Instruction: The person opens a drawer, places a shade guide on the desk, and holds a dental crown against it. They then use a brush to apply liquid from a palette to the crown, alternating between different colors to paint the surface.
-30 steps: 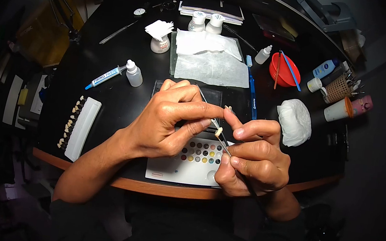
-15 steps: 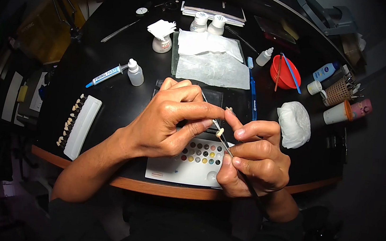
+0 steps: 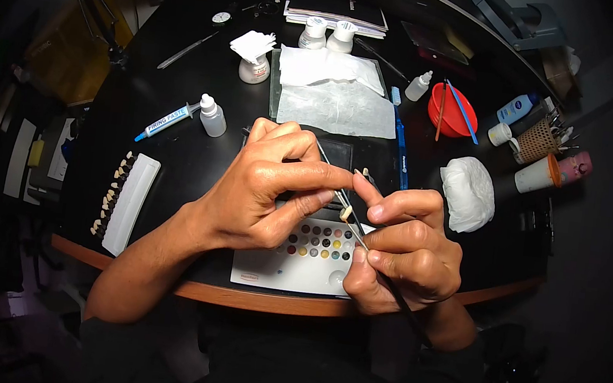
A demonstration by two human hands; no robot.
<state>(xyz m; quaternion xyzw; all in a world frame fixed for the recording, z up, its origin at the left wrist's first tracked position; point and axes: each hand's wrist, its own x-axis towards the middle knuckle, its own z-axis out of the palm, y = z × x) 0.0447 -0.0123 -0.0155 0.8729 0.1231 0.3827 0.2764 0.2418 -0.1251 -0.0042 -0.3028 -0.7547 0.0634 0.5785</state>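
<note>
Fingers [image 3: 338, 175] pinching tweezers [image 3: 331, 175], tooth [image 3: 346, 213] (brush [image 3: 380, 272] touching), above palette [image 3: 309, 264] near table edge

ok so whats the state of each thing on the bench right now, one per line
left hand: pinching a thin metal tool
right hand: gripping a brush
tooth piece: held up between the hands, above the palette
colour palette: open, wells showing
syringe: lying flat
dropper bottle: upright, capped
two white jars: upright, lids on
red bowl: upright, sticks resting in it
</note>
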